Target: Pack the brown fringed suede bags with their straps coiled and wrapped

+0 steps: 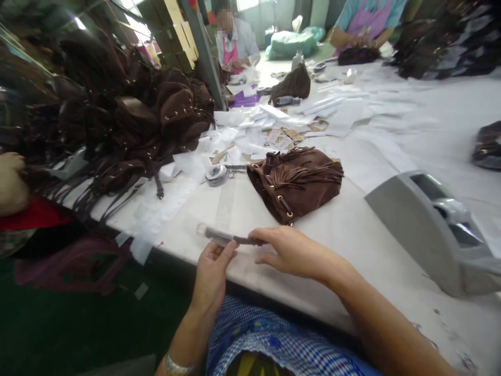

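Near the table's front edge, my left hand (212, 269) pinches a dark bag strap (245, 241) between thumb and fingers. The strap's left end looks wrapped in clear plastic and is blurred. My right hand (284, 248) has its fingers closed on the strap's other end. Just beyond my hands lies a brown fringed drawstring bag (301, 183) with gold eyelets, on its side and touched by neither hand. To its left, a coil wrapped in pale material (216, 175) is joined to a dark strap.
A grey tape dispenser (418, 230) stands to the right on the white table (336, 303). Many brown bags (152, 109) are heaped at the left. White paper sheets (250, 125) litter the middle. Two co-workers sit across the table; another person's arm (11, 183) shows at far left.
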Motion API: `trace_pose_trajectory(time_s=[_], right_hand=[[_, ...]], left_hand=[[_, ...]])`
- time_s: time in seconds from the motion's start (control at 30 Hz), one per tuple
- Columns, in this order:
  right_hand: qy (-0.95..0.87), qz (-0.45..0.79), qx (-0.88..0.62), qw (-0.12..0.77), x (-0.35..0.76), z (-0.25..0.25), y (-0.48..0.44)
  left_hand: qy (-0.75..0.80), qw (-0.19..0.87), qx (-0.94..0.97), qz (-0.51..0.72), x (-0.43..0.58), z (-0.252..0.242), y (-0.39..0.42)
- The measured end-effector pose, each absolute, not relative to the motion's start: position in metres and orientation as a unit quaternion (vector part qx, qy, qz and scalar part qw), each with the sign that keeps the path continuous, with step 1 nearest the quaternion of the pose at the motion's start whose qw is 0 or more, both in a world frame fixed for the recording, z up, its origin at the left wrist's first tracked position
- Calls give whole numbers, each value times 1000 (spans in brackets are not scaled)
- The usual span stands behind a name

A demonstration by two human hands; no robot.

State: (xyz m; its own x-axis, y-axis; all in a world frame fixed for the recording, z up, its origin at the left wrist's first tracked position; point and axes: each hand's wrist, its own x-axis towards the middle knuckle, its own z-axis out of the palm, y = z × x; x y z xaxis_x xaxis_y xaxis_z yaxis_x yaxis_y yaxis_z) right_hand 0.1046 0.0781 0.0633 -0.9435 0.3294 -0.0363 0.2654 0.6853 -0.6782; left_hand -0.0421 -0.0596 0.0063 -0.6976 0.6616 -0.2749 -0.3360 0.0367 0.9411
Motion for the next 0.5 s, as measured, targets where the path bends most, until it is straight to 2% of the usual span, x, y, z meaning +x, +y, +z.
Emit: trace_pose_trajectory(time_s=[0.13, 0.23, 0.33, 0.5], right_hand=[[-918, 338, -206, 7, 106, 66, 82], [-909, 365, -199, 36, 104, 64, 82], [-903, 380, -187, 72, 105, 62, 83], [-917, 357, -162, 78, 107, 58, 87]], left_hand=[[608, 363, 125, 695, -37, 8, -55], [618, 381, 162, 668, -23, 5, -51], [652, 351, 211, 639, -12, 3, -49], [685, 358, 321, 548, -22, 8, -61]])
